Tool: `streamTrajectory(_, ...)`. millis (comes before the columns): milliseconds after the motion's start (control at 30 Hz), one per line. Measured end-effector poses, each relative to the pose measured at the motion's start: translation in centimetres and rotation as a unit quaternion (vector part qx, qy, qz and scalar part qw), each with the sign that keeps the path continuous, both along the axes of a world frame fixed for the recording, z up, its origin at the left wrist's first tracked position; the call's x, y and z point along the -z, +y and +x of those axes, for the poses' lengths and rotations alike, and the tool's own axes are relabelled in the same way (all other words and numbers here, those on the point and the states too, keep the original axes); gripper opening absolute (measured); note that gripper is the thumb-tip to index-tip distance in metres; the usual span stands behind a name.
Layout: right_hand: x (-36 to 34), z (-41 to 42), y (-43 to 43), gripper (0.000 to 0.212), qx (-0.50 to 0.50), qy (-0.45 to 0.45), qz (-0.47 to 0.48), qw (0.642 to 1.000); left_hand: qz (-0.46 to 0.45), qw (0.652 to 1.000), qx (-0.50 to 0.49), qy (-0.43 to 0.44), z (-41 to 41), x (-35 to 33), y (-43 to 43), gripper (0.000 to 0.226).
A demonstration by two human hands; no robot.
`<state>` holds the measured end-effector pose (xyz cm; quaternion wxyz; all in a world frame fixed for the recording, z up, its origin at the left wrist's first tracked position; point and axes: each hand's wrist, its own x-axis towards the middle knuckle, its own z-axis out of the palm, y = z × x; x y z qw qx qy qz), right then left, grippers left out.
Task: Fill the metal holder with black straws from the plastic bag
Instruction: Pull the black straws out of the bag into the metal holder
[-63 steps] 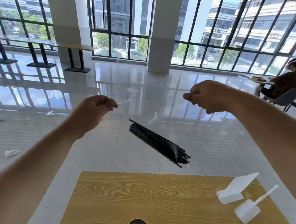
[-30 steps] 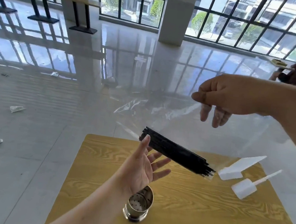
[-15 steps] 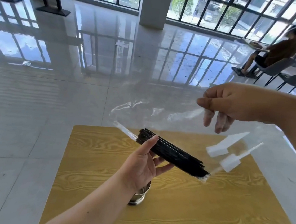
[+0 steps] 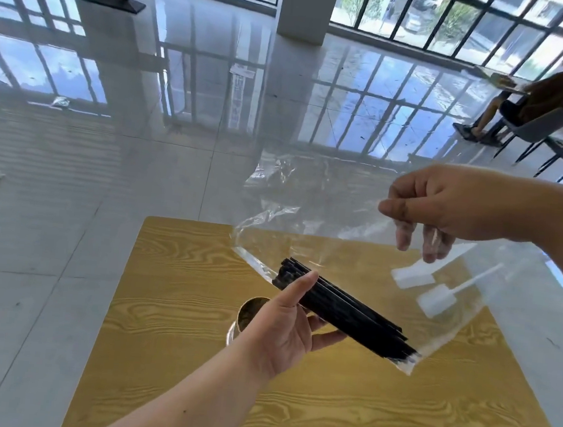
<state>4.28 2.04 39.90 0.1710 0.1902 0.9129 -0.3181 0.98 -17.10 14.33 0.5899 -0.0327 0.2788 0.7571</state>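
The left grip (image 4: 282,330) holds the black straws (image 4: 349,314) that lie in the clear plastic bag (image 4: 324,217), thumb on top. The right grip (image 4: 452,209) pinches the bag's top edge. The metal holder (image 4: 251,309) stands on the tabletop (image 4: 357,410), partly behind the left grip

The left hand (image 4: 282,334) grips the black straws (image 4: 350,309) inside the clear plastic bag (image 4: 324,217), which the right hand (image 4: 452,205) pinches from above. The metal holder (image 4: 246,313) stands below on the wooden table (image 4: 178,306).
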Motion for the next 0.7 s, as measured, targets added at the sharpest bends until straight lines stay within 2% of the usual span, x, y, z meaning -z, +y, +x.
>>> streamTrajectory(167, 2.1, 2.1, 0.7, 0.043, -0.011, -0.024, 0.006, 1.0, -0.008, 1.0, 0.007, -0.011, 3.2, 1.7, 0.2, 0.064)
streamTrajectory(333, 3.7, 3.7, 1.1, 0.039, -0.033, -0.041, 0.028, 0.998, -0.004, 0.999, -0.003, -0.042, 6.3, 3.2, 0.4, 0.057)
streamTrajectory(700, 5.7, 6.1, 1.2, 0.038, -0.06, -0.086, 0.052, 0.993, -0.001, 0.996, -0.012, -0.086, 11.0, 5.1, 1.1, 0.065)
